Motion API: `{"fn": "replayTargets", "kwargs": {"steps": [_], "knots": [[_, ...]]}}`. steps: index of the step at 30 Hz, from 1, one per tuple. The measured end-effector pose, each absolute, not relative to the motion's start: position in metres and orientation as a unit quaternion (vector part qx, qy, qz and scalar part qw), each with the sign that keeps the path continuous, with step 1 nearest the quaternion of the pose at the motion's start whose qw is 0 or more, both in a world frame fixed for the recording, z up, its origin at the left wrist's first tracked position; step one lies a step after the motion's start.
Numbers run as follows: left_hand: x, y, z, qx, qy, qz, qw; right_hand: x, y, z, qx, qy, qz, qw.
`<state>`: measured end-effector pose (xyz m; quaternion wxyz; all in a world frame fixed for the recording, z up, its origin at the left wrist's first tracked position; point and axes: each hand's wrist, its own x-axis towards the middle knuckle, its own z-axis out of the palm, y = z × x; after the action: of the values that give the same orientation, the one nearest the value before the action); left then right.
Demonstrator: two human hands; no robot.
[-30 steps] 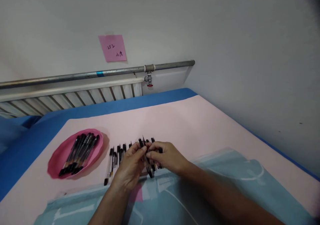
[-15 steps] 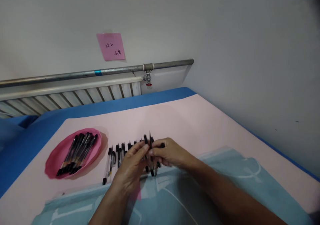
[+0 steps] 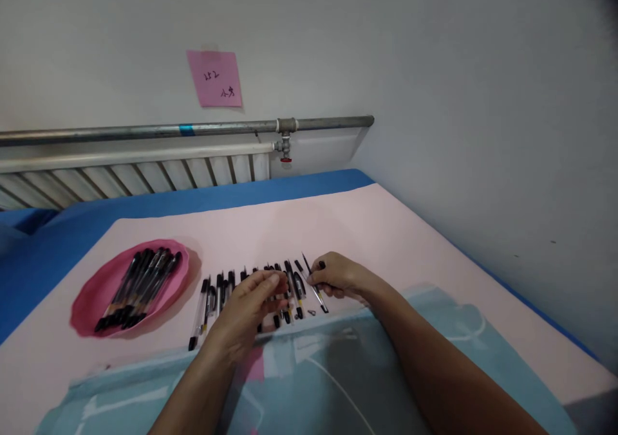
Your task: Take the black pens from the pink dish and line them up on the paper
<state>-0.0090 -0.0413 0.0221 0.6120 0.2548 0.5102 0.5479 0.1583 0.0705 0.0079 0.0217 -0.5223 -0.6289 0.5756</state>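
The left hand (image 3: 255, 296) hovers over the row of black-capped pens (image 3: 292, 287), thumb and fingers slightly parted, with nothing visible between them. The right hand (image 3: 335, 274) has its fingers drawn together around a small black piece (image 3: 322, 265), too small to identify; just beneath them a clear-barrelled pen (image 3: 320, 298) slants at the row's right end, and whether they grip it too I cannot tell. The row lies near the front edge of the pink sheet (image 3: 367, 229), where a pale blue cloth (image 3: 463, 332) overlaps it. Toward the sheet's left edge, a pink bowl (image 3: 91, 296) holds a bundle of pens (image 3: 140, 287). Behind the far edge, 1 pink note (image 3: 215, 79) marked 252 is stuck to the wall above a metal pipe (image 3: 328, 123).
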Motion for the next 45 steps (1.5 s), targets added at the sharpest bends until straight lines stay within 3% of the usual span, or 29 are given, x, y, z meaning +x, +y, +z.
{"fn": "replayTargets", "kwargs": {"steps": [8, 17, 40, 45], "knots": [[-0.012, -0.041, 0.022, 0.255, 0.518, 0.543, 0.610, 0.159, 0.064, 0.014, -0.530, -0.664, 0.528, 0.012], [-0.012, -0.042, 0.025, 0.269, 0.533, 0.534, 0.599, 0.167, 0.060, 0.023, -0.510, -0.716, 0.465, -0.102], [-0.011, -0.042, 0.025, 0.311, 0.562, 0.495, 0.586, 0.163, 0.052, 0.008, -0.469, -0.743, 0.474, -0.058], [-0.011, -0.042, 0.027, 0.316, 0.566, 0.489, 0.584, 0.169, 0.055, 0.014, -0.502, -0.742, 0.435, -0.091]]}}
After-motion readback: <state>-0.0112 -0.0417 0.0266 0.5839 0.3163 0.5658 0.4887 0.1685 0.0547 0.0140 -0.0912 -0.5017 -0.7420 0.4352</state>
